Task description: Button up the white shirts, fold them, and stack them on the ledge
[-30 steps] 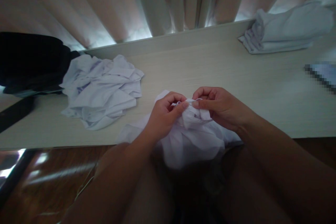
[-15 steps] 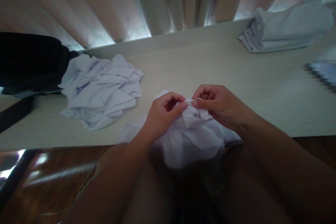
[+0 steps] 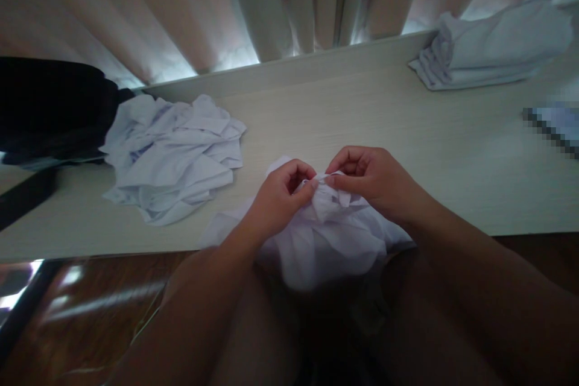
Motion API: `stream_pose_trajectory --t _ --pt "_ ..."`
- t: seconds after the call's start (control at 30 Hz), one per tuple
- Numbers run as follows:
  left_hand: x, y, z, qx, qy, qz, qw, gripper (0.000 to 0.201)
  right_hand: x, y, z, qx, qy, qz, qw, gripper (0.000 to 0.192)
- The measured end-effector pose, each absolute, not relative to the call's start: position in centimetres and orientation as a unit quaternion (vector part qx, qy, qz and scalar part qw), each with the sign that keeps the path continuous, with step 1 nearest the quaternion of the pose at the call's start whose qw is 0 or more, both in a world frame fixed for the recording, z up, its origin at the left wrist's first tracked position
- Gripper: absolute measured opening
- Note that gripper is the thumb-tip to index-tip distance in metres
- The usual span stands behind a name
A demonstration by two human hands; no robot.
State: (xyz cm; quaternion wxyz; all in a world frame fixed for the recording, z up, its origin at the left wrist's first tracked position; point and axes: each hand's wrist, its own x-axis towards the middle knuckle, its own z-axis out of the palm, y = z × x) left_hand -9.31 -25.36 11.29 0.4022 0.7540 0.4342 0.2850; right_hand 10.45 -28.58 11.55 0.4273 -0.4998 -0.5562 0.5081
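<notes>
A crumpled white cloth garment [image 3: 330, 241] hangs over the front edge of the pale table, its lower part above my lap. My left hand [image 3: 283, 196] pinches a gathered bit of it between thumb and forefinger. Close beside it, my right hand [image 3: 373, 181] grips the same edge with thumb and fingertips. Between the two hands the fabric is bunched, with small folds and a loose flap under the right fingers. What kind of garment it is cannot be made out.
On the left of the table [image 3: 289, 114] lies a loose heap of white cloth [image 3: 176, 157], against a black bag [image 3: 54, 111]. Folded white cloths [image 3: 497, 42] are stacked at the back right, near a blurred-out flat object [image 3: 556, 123]. Curtains [image 3: 190, 6] hang behind.
My right hand has shifted slightly left, nearer to my left hand, along the cloth's edge. Both hands keep their pinch; the rest looks the same.
</notes>
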Motion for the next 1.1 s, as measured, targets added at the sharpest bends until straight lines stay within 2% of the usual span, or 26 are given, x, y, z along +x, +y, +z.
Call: stream_pose_trajectory --t 0.13,0.2,0.43,0.6,0.83,1.1 --pt "-9.6 -24.8 10.7 0.759 0.454 0.222 0.411 0.023 10.1 -28.7 11.7 -0.546 -0.670 0.314 0.393 0.002" --pt "-9.8 -24.6 10.8 0.770 0.451 0.193 0.408 0.026 9.9 -28.8 11.6 -0.545 -0.699 0.268 0.379 0.002" --pt "-10.2 -24.2 11.2 0.811 0.415 0.152 0.384 0.035 9.7 -28.8 11.2 -0.535 -0.732 0.239 0.348 0.005" --pt "-9.9 -24.3 11.1 0.766 0.430 0.204 0.431 0.032 9.9 -28.6 11.4 -0.543 -0.716 0.249 0.362 0.006" --pt "-9.6 -24.4 10.8 0.753 0.438 0.255 0.420 0.027 10.3 -28.5 11.4 -0.540 -0.706 0.288 0.356 0.018" --pt "-9.5 -24.5 10.8 0.757 0.441 0.252 0.411 0.028 10.6 -28.4 11.7 -0.536 -0.747 0.228 0.321 0.016"
